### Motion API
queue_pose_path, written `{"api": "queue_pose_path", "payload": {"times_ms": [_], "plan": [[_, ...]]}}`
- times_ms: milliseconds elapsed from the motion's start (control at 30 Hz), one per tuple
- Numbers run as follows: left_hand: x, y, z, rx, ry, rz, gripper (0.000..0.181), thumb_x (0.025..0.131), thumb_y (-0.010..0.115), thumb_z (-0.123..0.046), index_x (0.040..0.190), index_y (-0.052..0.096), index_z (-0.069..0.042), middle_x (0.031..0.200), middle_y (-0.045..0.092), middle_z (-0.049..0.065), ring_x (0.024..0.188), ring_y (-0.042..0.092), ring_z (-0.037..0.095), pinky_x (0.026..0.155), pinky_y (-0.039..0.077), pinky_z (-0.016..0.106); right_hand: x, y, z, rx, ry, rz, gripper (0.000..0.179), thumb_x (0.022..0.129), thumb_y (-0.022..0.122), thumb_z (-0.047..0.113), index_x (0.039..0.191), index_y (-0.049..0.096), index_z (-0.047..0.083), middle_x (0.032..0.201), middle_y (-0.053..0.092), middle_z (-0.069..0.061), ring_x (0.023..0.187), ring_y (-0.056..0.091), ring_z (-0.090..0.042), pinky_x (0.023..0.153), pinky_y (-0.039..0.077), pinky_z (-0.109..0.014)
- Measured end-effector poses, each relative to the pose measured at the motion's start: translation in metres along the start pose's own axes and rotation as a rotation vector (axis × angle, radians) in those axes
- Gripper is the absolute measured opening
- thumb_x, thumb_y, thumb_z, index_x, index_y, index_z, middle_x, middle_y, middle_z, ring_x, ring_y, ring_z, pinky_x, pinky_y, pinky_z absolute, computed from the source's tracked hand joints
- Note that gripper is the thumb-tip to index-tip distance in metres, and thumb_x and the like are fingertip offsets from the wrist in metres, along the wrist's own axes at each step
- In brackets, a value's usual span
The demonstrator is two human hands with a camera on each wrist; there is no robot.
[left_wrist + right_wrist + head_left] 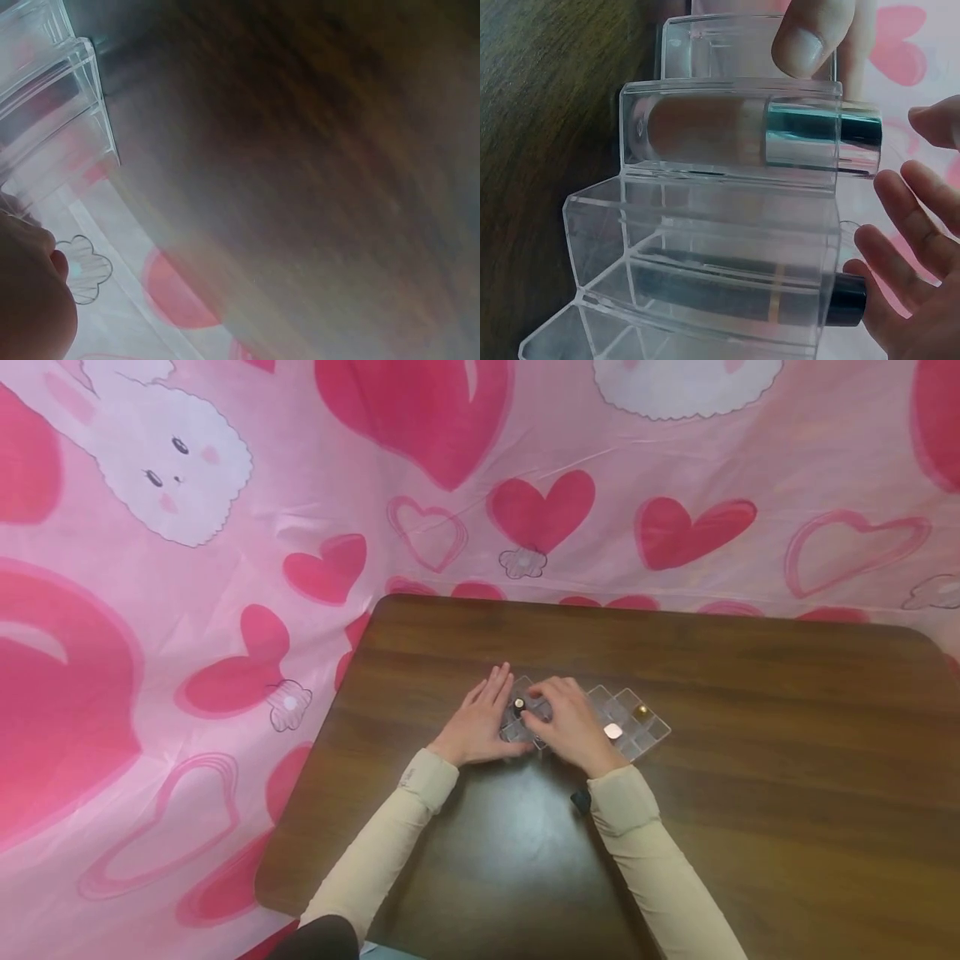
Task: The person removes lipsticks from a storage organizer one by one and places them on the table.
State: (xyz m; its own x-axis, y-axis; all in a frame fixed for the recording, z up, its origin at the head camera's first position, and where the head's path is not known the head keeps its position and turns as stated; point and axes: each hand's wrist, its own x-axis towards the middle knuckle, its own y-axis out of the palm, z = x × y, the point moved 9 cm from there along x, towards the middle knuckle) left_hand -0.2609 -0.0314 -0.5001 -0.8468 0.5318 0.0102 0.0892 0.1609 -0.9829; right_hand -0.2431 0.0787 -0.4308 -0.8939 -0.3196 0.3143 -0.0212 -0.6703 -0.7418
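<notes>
A clear acrylic organizer (651, 740) with several compartments stands on the table. My left hand (480, 722) lies along its left end, fingers straight; in the right wrist view the left thumb (810, 45) touches the clear front wall. My right hand (568, 722) is above the organizer. Its loosely bent fingers (922, 247) are beside the silver cap of a tan makeup bottle (705, 127), apart from it. The bottle stands in a compartment. A black tube (847, 300) stands in another, close to the right fingers. Only part of my left hand (34, 289) shows in the left wrist view.
Farther right in the organizer are a shiny pale square item (612, 732) and a gold-topped item (642, 710). A small dark object (580, 802) is beside my right wrist. The brown wooden table (787, 793) meets a pink heart-printed cloth (585, 427) behind and to the left.
</notes>
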Motion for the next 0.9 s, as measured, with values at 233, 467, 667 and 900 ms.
{"api": "queue_pose_path", "payload": {"times_ms": [233,467,667,900], "plan": [[0.000,0.000,0.002,0.008,-0.015,0.019,0.116,0.063,0.039,-0.083,0.144,-0.004,-0.012,0.151,-0.014,0.000,0.138,-0.012,0.012,0.113,0.008,0.032,0.006,0.008,-0.001,-0.069,0.043,0.084,0.035,0.078,0.064,0.031,0.105,0.060,0.010,0.104,0.059,-0.003,0.104,0.046,-0.023,0.088,0.038,-0.042],[0.001,0.001,0.002,-0.014,-0.011,0.030,0.115,0.064,0.041,-0.082,0.145,-0.004,-0.012,0.151,-0.015,0.000,0.138,-0.012,0.013,0.113,0.008,0.032,0.010,0.015,-0.002,-0.123,0.064,0.123,0.035,0.077,0.065,0.031,0.106,0.060,0.011,0.102,0.058,-0.002,0.101,0.046,-0.022,0.086,0.038,-0.042],[0.000,0.001,0.001,-0.052,-0.009,0.034,0.114,0.065,0.042,-0.080,0.145,0.001,-0.010,0.151,-0.013,0.000,0.138,-0.010,0.013,0.113,0.008,0.033,0.011,0.020,-0.004,-0.113,0.076,0.143,0.032,0.077,0.065,0.029,0.103,0.061,0.011,0.101,0.058,-0.002,0.101,0.046,-0.022,0.087,0.038,-0.040],[-0.001,0.001,-0.001,-0.061,-0.002,0.028,0.115,0.065,0.045,-0.079,0.145,-0.002,-0.011,0.152,-0.007,0.005,0.139,-0.009,0.014,0.113,0.010,0.034,0.012,0.025,-0.006,-0.115,0.096,0.167,0.030,0.078,0.064,0.030,0.102,0.061,0.012,0.101,0.058,-0.001,0.102,0.045,-0.021,0.088,0.037,-0.039]]}}
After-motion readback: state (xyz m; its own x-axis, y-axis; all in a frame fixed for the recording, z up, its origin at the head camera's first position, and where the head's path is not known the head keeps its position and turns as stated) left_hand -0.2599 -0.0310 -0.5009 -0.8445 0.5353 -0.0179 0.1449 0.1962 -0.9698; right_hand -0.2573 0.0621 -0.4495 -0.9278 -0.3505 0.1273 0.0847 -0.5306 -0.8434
